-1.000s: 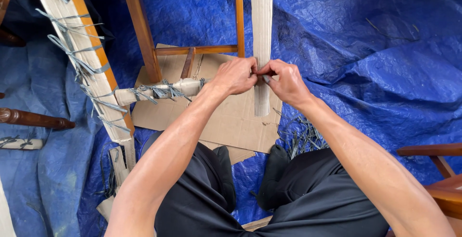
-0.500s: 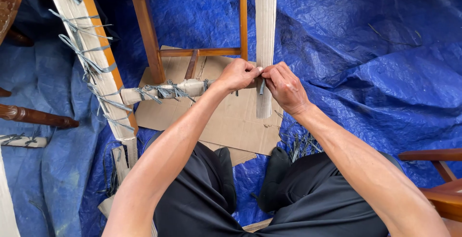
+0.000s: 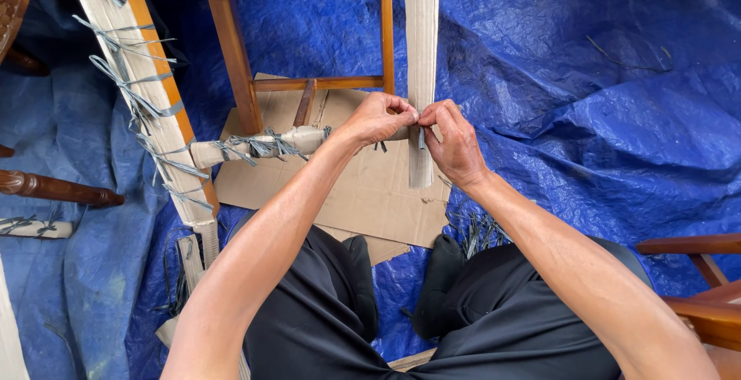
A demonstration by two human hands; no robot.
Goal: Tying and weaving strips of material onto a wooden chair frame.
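A wooden chair frame (image 3: pixel 231 64) stands on its side in front of me, its rails wrapped in pale padding. My left hand (image 3: pixel 378 118) and my right hand (image 3: pixel 451 141) meet at a padded upright rail (image 3: pixel 421 48), both pinching a thin grey string (image 3: pixel 421 137) against it. A padded crossbar (image 3: pixel 262 145), bound with grey string ties, runs left from my left hand. Another padded rail (image 3: pixel 143 94) with several grey ties slants down the left side.
A flat piece of cardboard (image 3: pixel 355 195) lies under the chair on a blue tarp (image 3: pixel 602 102). Loose grey strands (image 3: pixel 478 229) lie by my right knee. Dark wooden furniture parts sit at the left edge (image 3: pixel 54 189) and lower right (image 3: pixel 695 287).
The view has shifted slightly. My hands stay together at the upright rail, fingers working the string; the right hand's fingers have moved a little along it.
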